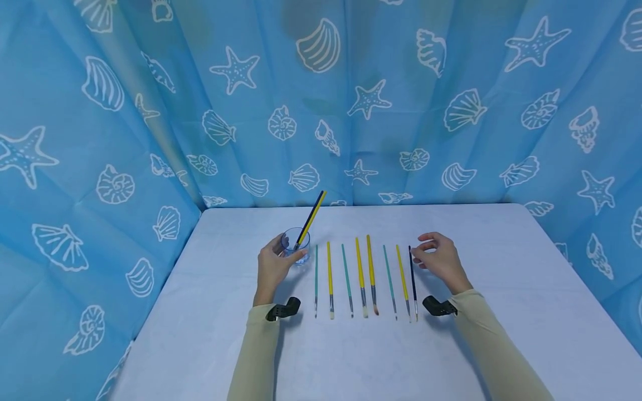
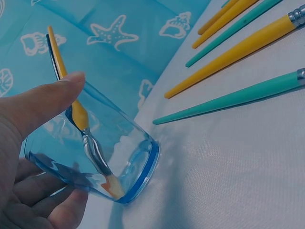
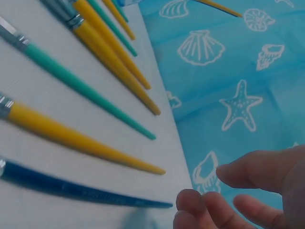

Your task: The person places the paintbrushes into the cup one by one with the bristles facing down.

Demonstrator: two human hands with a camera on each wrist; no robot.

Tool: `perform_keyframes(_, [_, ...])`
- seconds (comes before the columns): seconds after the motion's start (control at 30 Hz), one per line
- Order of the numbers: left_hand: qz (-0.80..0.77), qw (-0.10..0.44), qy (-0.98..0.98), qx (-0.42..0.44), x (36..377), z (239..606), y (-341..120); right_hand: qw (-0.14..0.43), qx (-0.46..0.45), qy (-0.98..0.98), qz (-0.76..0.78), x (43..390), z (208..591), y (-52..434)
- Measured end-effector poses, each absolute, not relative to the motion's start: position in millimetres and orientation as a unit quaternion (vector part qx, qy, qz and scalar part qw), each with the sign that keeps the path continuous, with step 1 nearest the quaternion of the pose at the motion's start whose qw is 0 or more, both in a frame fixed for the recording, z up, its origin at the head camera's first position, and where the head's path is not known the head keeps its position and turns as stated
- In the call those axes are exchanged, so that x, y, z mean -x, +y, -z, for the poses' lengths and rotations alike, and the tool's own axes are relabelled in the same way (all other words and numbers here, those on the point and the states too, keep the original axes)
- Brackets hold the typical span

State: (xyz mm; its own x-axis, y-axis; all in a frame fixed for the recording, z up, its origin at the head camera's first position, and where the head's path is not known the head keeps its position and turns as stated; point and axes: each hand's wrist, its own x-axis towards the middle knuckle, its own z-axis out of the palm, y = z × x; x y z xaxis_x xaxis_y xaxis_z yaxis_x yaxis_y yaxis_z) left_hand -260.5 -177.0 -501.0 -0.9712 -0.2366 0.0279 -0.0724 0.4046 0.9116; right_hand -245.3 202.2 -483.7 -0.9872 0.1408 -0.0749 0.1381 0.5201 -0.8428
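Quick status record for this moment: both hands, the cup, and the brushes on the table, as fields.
left hand: grips the clear blue cup
cup contents: two brushes, one yellow, one dark, standing bristles down
right hand: fingers loosely curled, holding nothing, beside the dark blue brush
row on table: eight brushes lying side by side, teal, yellow and dark blue
backdrop: blue seashell curtain

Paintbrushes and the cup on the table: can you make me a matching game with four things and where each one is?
Things:
1. glass cup
2. dark blue brush
3. left hand
4. leftmost teal brush

Places:
A. lying flat just right of the cup
B. holding the cup
C. standing on the table with two brushes inside
D. last in the row, by the right hand

Pairs: 1-C, 2-D, 3-B, 4-A
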Motion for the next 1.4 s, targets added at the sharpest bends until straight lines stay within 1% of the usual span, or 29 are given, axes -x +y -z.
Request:
perform_keyframes(0.43, [0.538, 0.082, -0.834, -0.087, 260.2, 500.0, -178.8, -0.03, 0.08, -0.895, -0.438, 240.7, 490.3, 204.4])
perform_keyframes(0.7, [0.542, 0.082, -0.833, -0.078, 259.5, 501.1, -178.4, -0.061, 0.071, -0.898, -0.43, 239.3, 493.7, 204.6])
perform_keyframes(0.87, [0.541, 0.079, -0.833, -0.081, 259.3, 502.2, -178.3, -0.067, 0.067, -0.908, -0.408, 238.7, 495.1, 203.2])
perform_keyframes(1.0, [0.541, 0.079, -0.833, -0.081, 259.7, 502.2, -178.2, -0.069, 0.056, -0.918, -0.386, 240.1, 496.6, 203.3])
perform_keyframes(1.2, [0.544, 0.074, -0.832, -0.083, 259.1, 503.2, -178.0, -0.09, 0.028, -0.929, -0.357, 243.8, 497.4, 203.8])
perform_keyframes(1.4, [0.543, 0.079, -0.832, -0.077, 258.7, 502.4, -179.1, -0.104, 0.016, -0.944, -0.314, 243.2, 488.3, 200.2])
